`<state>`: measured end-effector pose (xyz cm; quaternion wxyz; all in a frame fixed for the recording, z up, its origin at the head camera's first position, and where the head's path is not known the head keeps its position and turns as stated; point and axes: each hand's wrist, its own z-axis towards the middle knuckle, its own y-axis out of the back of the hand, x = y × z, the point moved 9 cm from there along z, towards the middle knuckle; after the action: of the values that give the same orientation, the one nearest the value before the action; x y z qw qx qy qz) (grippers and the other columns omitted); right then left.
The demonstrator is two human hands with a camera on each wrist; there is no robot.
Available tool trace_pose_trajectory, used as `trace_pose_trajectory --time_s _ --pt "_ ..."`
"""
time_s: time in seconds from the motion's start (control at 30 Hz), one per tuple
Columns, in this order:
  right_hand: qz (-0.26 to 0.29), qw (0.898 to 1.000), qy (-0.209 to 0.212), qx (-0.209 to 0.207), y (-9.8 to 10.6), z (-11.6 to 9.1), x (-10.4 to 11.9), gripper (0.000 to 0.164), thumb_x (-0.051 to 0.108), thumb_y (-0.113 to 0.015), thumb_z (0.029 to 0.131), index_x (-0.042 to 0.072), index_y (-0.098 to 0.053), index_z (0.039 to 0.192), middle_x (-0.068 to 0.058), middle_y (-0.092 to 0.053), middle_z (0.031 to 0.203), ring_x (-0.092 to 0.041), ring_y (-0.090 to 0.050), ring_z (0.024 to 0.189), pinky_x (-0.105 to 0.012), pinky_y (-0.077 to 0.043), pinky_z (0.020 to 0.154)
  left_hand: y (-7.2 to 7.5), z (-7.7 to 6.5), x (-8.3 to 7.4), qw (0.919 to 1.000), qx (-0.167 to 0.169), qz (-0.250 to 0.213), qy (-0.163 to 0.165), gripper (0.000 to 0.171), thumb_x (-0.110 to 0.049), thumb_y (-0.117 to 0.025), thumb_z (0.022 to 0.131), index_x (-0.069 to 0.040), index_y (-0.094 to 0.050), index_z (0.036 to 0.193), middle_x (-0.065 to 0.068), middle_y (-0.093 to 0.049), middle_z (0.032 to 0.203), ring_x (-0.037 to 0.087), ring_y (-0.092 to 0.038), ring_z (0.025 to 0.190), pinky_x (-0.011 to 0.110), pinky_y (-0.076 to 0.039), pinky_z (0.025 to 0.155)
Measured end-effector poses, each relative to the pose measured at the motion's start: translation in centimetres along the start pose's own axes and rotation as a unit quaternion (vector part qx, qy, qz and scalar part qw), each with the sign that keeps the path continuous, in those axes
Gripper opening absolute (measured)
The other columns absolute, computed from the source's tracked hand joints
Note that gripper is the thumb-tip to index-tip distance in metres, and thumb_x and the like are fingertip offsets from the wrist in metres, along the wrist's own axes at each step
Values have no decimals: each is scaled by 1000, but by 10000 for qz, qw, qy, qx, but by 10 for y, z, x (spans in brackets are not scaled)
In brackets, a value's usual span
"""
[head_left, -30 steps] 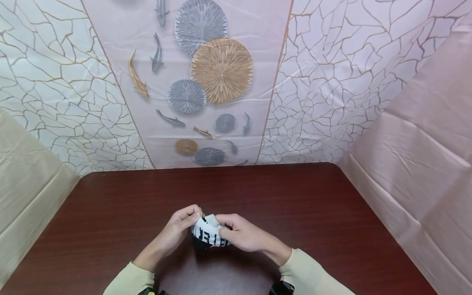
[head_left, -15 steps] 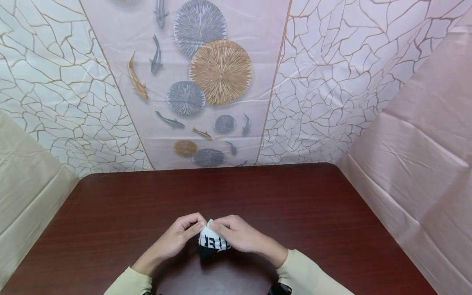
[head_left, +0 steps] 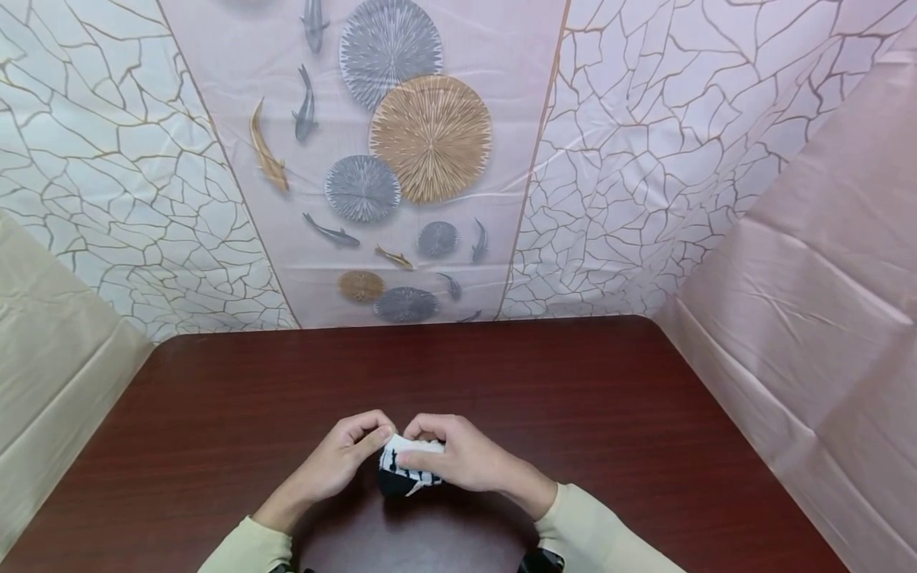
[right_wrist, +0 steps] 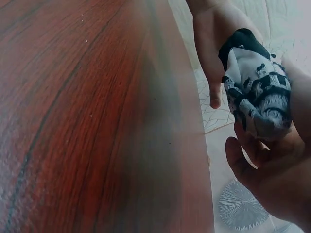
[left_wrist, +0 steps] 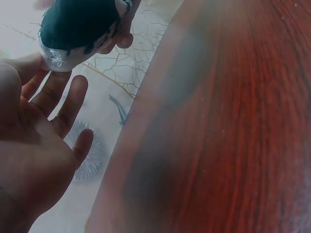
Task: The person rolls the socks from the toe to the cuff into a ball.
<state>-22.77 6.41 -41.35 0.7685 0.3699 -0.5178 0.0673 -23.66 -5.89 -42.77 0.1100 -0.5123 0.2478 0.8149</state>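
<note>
Between both hands is a bunched-up knitted sock [head_left: 397, 481], black at one end and white with black lettering at the other. My left hand [head_left: 342, 455] pinches its upper left edge between thumb and index finger. In the left wrist view that hand's other fingers spread away below the sock [left_wrist: 80, 24]. My right hand [head_left: 466, 455] grips the right side, thumb across the front and fingers behind. Loose threads show on the sock [right_wrist: 262, 92] in the right wrist view. The bundle is held up, over its shadow on the table.
A dark red wooden table [head_left: 573, 382] extends beneath the hands. Behind it hangs a patterned cloth [head_left: 430, 263] with printed discs and fish. Plain pale cloth [head_left: 809, 318] hangs at the right side and also at the left.
The sock has been turned and folded between the hands; its white opening no longer faces up. My right thumb has shifted left across its front. My left hand keeps its pinch.
</note>
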Motion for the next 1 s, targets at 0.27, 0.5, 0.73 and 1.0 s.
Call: trace_pose_trajectory --time_s 0.27,0.5,0.73,1.0 --pt "-369 9984 417 91 -4 -1 4 12 27 -76 91 21 -66 91 12 -61 84 -4 -55 78 -22 -47 67 -1 -3 7 10000 20 32 26 18 -5 -53 103 -11 -67 93 -2 -65 87 10 -60 86 26 -49 79" --pt "-335 9976 347 -492 1 1 2 11 16 -72 93 17 -71 83 11 -61 84 -5 -54 75 -22 -48 66 -3 1 14 9996 -102 242 113 18 -9 -53 104 -14 -67 95 0 -64 92 12 -60 91 26 -48 81" --pt "-40 9968 -68 -793 10 0 9 8 10 -71 94 8 -74 87 1 -67 84 -9 -58 73 -22 -49 65 -3 10 17 9980 -155 415 461 17 -16 -55 104 -16 -68 93 -3 -65 90 12 -60 90 26 -47 81" --pt "-37 9898 -449 -1353 20 0 -19 4 8 -74 91 8 -76 87 -1 -70 85 -13 -61 71 -26 -51 63 -3 13 27 9902 -286 236 1349 22 -20 -56 104 -4 -64 116 7 -64 104 16 -60 88 29 -49 76"
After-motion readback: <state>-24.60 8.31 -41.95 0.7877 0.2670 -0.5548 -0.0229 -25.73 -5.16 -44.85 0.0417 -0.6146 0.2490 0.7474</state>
